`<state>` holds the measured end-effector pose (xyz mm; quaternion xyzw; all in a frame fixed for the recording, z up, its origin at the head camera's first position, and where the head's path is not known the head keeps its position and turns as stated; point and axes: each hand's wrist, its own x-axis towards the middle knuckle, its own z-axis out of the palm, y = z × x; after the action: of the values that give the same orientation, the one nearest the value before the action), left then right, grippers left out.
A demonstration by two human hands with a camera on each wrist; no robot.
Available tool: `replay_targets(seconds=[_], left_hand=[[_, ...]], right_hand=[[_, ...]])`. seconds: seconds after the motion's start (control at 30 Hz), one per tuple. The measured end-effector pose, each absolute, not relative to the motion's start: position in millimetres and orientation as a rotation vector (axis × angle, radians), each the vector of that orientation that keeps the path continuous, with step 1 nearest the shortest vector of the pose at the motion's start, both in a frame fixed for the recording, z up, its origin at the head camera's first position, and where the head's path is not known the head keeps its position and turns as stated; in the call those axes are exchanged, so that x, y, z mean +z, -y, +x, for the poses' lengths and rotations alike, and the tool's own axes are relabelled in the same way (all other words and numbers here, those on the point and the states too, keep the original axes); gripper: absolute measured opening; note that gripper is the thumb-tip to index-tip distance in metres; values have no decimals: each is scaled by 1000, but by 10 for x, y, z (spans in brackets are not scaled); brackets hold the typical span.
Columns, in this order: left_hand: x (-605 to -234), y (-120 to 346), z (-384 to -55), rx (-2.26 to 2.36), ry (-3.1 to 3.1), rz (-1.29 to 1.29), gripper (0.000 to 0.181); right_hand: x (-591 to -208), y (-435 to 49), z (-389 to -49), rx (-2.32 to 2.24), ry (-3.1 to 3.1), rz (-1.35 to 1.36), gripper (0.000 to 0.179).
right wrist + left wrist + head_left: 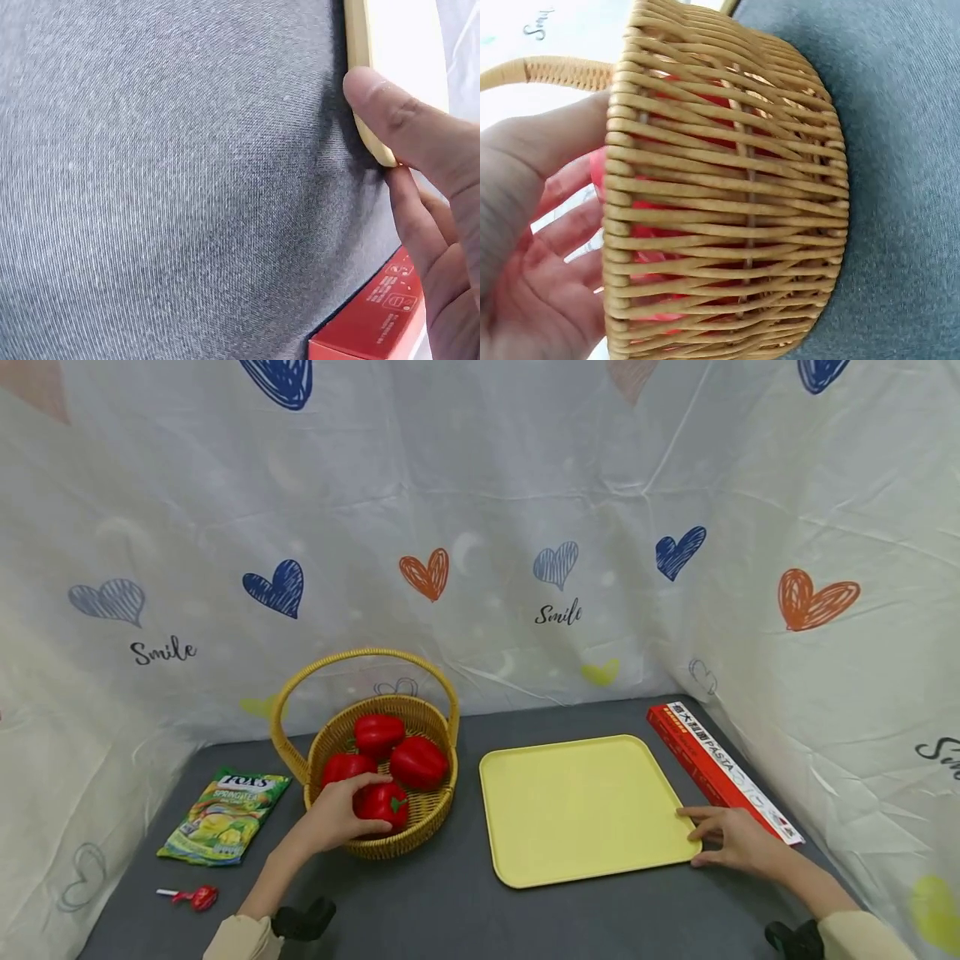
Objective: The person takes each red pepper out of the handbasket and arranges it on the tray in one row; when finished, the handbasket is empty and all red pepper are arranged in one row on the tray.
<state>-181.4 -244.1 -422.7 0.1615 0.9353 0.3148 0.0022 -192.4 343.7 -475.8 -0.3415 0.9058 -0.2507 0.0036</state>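
Our left hand [330, 817], fingers [366, 779] half curled, holds a pepper [386, 806] in the basket [408, 840]; our right hand [731, 837] pinches the tray [581, 810]; we should press both gently.

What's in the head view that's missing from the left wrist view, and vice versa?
Only the head view shows the yellow tray, the pasta box, the Fox's bag, the lollipop and the right hand. Only the left wrist view shows the palm of the left hand. Both show that hand, the basket, its red peppers and the gray tabletop.
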Motion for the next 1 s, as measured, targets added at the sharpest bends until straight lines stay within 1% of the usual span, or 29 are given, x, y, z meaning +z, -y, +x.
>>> replay_targets(seconds=[0.2,0.4,0.53,0.7,1.0], left_hand=[[-4240,2527,-1800,1229,-2775,434,65],[-4263,2556,-1827,1523,-2494,461,63],[-4275,2556,-1866,1642,-2377,412,66],[-4284,2554,-1895,1754,-2287,343,65],[-4313,2569,-1903,1936,-2209,445,60]], right_hand=[[-4785,-3454,-1925,-885,-2798,-997,33],[-4806,-3465,-1904,-920,-2814,-969,33],[-4820,-3482,-1904,-943,-2805,-948,32],[-4848,-3503,-1903,-976,-2832,-1023,28],[-4893,-3483,-1895,-1031,-2852,-1044,23]])
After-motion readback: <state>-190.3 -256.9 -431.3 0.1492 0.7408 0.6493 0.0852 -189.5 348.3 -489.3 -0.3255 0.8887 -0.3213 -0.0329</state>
